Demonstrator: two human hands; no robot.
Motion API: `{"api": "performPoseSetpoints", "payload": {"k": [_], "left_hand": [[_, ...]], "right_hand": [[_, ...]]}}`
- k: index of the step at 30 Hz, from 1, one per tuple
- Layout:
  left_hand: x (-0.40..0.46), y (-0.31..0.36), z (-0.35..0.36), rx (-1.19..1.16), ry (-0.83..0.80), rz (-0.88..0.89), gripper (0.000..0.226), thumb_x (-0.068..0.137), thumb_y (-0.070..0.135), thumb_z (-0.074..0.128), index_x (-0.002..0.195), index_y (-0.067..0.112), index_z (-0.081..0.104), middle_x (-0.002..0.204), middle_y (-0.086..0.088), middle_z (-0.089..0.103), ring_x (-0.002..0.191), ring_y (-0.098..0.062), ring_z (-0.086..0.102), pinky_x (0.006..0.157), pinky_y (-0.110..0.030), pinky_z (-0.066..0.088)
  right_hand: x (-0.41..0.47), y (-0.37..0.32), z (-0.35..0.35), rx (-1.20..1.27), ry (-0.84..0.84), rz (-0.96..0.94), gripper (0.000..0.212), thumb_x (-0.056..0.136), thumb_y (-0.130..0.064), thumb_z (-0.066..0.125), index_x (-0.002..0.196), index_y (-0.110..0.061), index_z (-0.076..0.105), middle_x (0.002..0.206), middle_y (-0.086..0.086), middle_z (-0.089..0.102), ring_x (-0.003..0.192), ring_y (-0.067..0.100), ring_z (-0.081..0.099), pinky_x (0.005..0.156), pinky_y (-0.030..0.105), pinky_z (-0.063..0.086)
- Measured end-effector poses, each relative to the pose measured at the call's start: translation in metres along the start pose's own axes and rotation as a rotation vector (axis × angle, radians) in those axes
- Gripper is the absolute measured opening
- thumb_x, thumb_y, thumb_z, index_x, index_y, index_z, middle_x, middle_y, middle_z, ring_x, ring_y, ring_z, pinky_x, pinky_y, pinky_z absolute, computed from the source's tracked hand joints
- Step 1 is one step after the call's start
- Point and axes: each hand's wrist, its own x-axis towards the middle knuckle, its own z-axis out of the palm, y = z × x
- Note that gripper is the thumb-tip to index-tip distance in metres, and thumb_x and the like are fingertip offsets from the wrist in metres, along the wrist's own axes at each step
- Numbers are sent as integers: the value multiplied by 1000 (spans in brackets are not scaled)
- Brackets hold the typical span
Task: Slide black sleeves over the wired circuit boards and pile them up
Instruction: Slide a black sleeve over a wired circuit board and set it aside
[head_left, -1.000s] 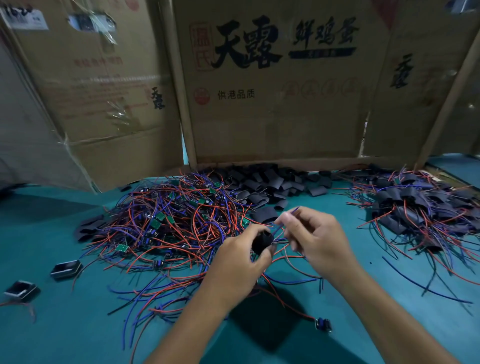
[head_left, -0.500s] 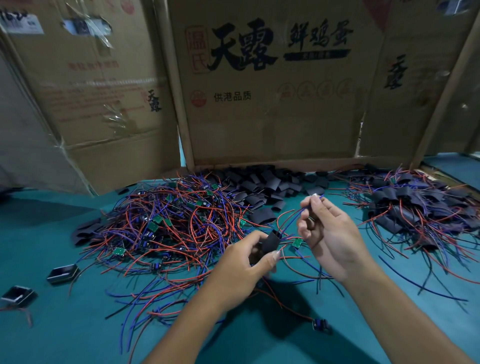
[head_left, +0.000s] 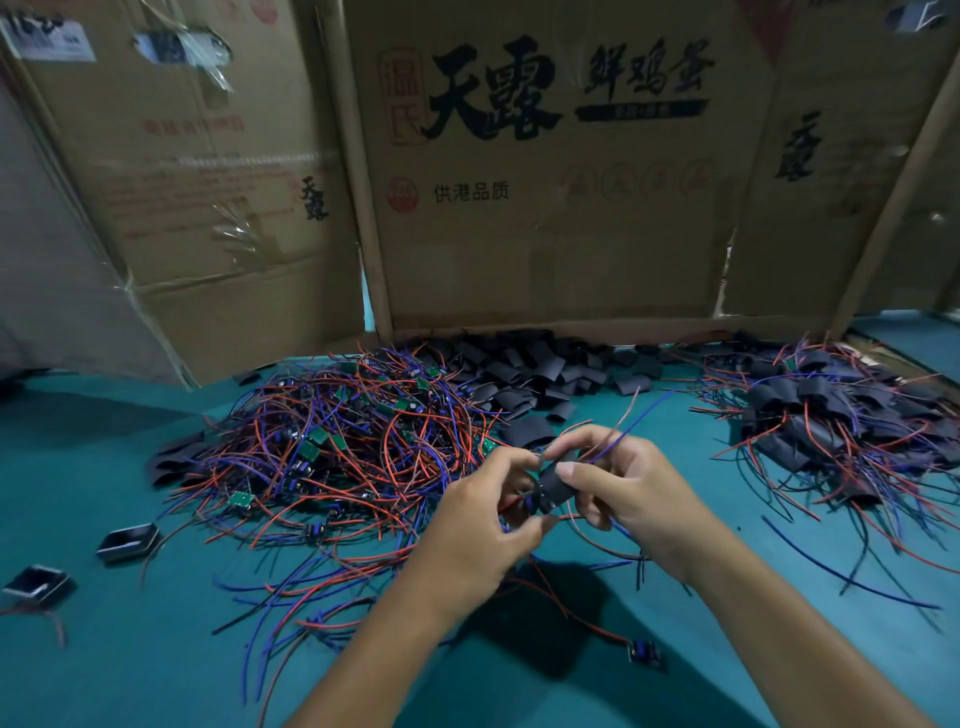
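Observation:
Above the teal table, my left hand (head_left: 480, 525) and my right hand (head_left: 623, 488) meet on one black sleeve (head_left: 553, 486). Both pinch it, and red and blue wires stick up past my right fingers. The board inside the sleeve is hidden. A big tangle of unsleeved wired circuit boards (head_left: 337, 447) with small green boards lies to the left. Loose black sleeves (head_left: 535, 374) are heaped at the back centre. The pile of sleeved boards (head_left: 831, 415) lies at the right.
Cardboard boxes (head_left: 545, 171) wall off the back of the table. Two open black sleeves (head_left: 127, 540) lie at the far left, and a small loose blue component (head_left: 644, 649) on a wire lies below my hands. Bare teal tabletop (head_left: 130, 665) shows in the near left.
My right hand, which held the wires apart from the sleeve, has come down and left onto it. The sleeve now sits between both hands with the wires running through it.

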Motion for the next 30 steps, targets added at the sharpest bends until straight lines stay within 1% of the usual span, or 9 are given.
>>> {"api": "performPoseSetpoints", "payload": {"k": [2,4,6,12,15,17,22,27,30], "left_hand": [[0,-2,-1,-56,29,-26,36,79,6,75,104,26,60,93,8,70,88,-10,68,85,-26,53],[1,-2,-3,-105,42,-39,30,79,3,75,97,24,62,86,7,69,81,-10,66,81,-30,53],[2,-3,-4,-148,56,-53,26,79,5,75,91,25,65,80,11,68,75,-6,63,75,-26,52],[2,-2,-5,-315,70,-88,25,80,1,78,93,20,69,84,9,71,78,-5,65,75,-21,53],[2,-1,-5,-344,103,-82,17,80,7,80,89,19,71,82,4,73,76,-9,66,73,-23,52],[2,1,-6,-353,104,-77,10,80,20,79,86,21,72,80,1,74,76,-13,68,74,-29,55],[3,1,-5,-393,140,-74,13,78,29,78,88,22,72,81,-4,74,75,-18,71,76,-38,57],[4,0,-6,-420,142,-43,12,80,21,77,87,28,69,80,1,72,76,-14,69,72,-26,55],[4,-1,-6,-414,144,-43,9,81,21,76,86,25,69,79,1,71,72,-13,68,70,-26,55]], "right_hand": [[0,2,-3,50,-3,4,10,90,-2,63,100,-4,64,51,7,48,44,17,43,45,21,37],[0,3,-6,89,-41,2,24,83,-10,68,106,-4,64,54,6,51,48,19,48,48,21,41],[0,3,-9,97,-73,-7,31,78,-13,70,108,-6,64,60,8,56,53,20,56,52,22,46],[3,7,-13,149,-55,-36,32,76,-14,70,106,-5,64,69,13,62,59,24,65,51,23,49],[2,8,-13,166,-71,-46,31,81,-12,67,109,-3,62,73,10,67,62,22,66,51,22,49],[2,8,-13,190,-85,-58,31,82,-15,71,111,-6,64,80,13,68,66,23,66,53,23,50],[2,9,-13,217,-144,-36,35,75,-24,76,108,-15,68,91,22,66,70,27,65,55,24,49],[2,12,-8,285,-147,-37,36,75,-21,75,109,-14,67,88,18,68,72,26,68,57,24,49],[2,13,-4,334,-129,-40,31,80,-14,69,110,-10,64,84,15,68,71,24,68,55,23,48]]}}
